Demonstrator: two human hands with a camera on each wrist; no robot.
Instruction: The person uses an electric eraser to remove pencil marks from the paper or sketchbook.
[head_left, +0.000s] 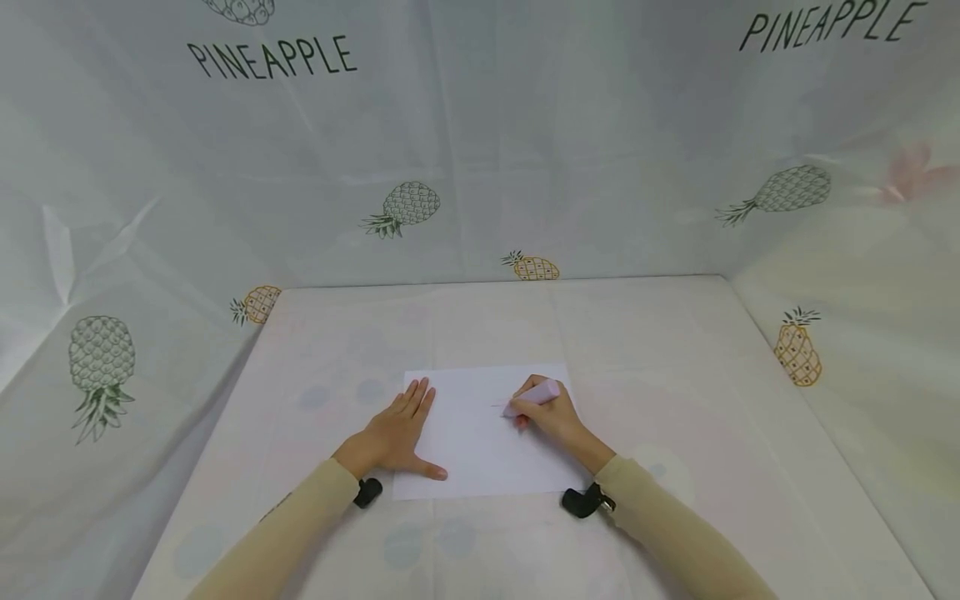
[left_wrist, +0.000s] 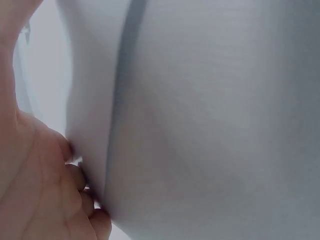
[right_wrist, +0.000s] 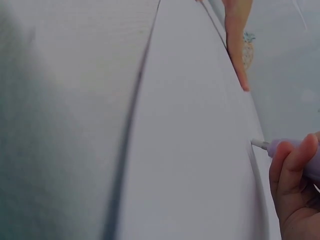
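A white sheet of paper [head_left: 468,454] lies on the table. My left hand [head_left: 399,429] rests flat on its left side, fingers straight and thumb spread toward the lower edge. In my right hand [head_left: 557,417] I grip a thick light-purple marker [head_left: 542,393], held like a pen over the right part of the sheet. A short faint line shows on the paper just left of the marker's tip. The right wrist view shows the marker's pale tip [right_wrist: 260,144] right at the paper. The left wrist view has my left palm [left_wrist: 40,185] along the paper's edge.
The table [head_left: 637,333] has a pale cover with faint coloured spots. A whitish curtain [head_left: 585,125] printed with pineapples hangs behind it and at both sides. Black wrist cameras [head_left: 581,502] sit under the beige sleeves [head_left: 667,525].
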